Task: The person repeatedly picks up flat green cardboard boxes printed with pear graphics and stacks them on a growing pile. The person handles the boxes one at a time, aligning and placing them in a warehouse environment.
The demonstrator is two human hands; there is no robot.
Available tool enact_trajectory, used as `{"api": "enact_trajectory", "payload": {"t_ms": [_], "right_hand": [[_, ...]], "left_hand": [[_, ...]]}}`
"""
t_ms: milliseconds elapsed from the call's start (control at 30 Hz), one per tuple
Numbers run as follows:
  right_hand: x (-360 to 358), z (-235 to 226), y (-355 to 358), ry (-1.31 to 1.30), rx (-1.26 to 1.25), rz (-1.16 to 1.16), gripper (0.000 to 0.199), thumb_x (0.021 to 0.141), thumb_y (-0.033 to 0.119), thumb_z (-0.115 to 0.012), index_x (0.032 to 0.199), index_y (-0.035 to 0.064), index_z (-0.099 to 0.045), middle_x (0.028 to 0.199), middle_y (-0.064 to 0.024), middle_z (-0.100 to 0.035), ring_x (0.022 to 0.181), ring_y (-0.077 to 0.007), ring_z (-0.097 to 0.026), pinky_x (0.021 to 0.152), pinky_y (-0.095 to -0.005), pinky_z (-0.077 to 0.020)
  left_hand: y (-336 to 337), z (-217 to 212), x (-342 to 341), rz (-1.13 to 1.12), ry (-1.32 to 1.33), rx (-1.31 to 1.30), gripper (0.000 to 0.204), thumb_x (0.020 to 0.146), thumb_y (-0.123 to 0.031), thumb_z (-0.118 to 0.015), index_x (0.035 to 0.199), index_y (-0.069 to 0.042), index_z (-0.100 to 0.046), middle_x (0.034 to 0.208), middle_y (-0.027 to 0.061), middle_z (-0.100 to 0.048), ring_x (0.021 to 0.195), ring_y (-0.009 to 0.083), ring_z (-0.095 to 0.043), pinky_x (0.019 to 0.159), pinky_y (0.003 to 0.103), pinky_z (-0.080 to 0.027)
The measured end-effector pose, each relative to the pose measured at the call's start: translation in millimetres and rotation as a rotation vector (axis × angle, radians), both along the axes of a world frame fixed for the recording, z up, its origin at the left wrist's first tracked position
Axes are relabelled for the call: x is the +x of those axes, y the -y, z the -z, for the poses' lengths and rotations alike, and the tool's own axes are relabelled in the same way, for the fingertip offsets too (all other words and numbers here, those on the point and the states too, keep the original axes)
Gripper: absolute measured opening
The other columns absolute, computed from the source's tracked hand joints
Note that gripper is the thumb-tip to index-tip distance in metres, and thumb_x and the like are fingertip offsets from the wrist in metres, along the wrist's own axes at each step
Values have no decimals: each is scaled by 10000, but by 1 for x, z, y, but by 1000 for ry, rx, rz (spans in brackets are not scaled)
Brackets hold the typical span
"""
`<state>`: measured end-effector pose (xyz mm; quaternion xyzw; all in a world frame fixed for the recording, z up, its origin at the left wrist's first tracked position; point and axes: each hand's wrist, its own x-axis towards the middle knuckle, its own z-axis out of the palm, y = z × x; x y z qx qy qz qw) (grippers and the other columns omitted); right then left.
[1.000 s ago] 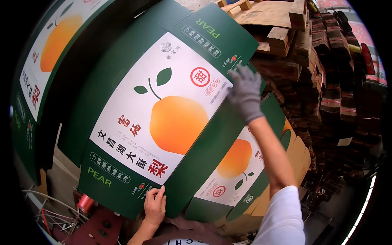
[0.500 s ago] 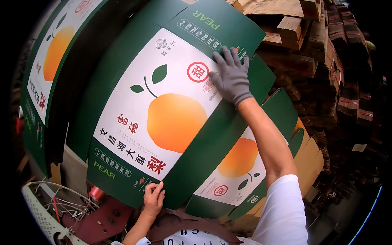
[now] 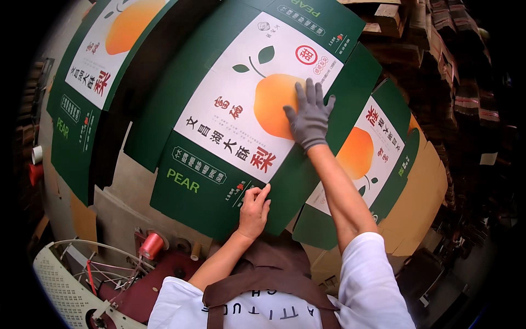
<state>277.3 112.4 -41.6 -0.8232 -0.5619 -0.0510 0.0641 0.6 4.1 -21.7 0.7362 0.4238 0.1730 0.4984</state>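
A flat green carton blank with a white panel and an orange-yellow pear picture lies in front of me. My right hand, in a grey glove, rests on the pear picture's right side with fingers spread. My bare left hand is closed at the blank's near edge, thumb and forefinger pinching it beside the slot below the white panel. The fingertips' far side is hidden. Another printed panel with a pear shows beneath my right forearm.
At the left stands a stack of similar green cartons. A machine with a pale perforated guard and a red thread spool sits lower left. Wooden pallets and bundled cardboard fill the right back.
My gloved right hand has slid from the blank's upper right down onto the pear picture. My left hand stays at the near edge. The whole view has shifted, showing more of my apron.
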Motion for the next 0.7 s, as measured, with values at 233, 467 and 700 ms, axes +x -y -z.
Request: {"api": "enact_trajectory", "payload": {"t_ms": [233,467,700], "right_hand": [[-140,-7,63,-183,-96,12,767,818,513,-672,1456,140,-465,1578,-169,-341,1466,-376,-291,1155,-692,-94],[-162,-22,67,-99,-279,32,821,841,598,-598,1492,131,-417,1617,-160,-264,1501,-352,-219,1171,-653,-113],[-159,-16,63,-129,-264,35,799,844,588,-607,1476,129,-438,1618,-144,-266,1513,-330,-195,1182,-645,-89]], "left_hand": [[-65,-35,-47,269,12,89,290,874,-53,-653,1164,-32,-652,1132,136,-636,1111,332,-600,957,402,-481],[-282,-124,-242,-198,-790,802,732,852,-321,-741,1474,-99,-426,1555,158,-366,1459,327,-309,1154,504,-293],[-309,-104,-288,-85,-756,877,570,884,-199,-704,1407,-94,-501,1475,123,-490,1361,304,-471,1078,400,-444]]}}
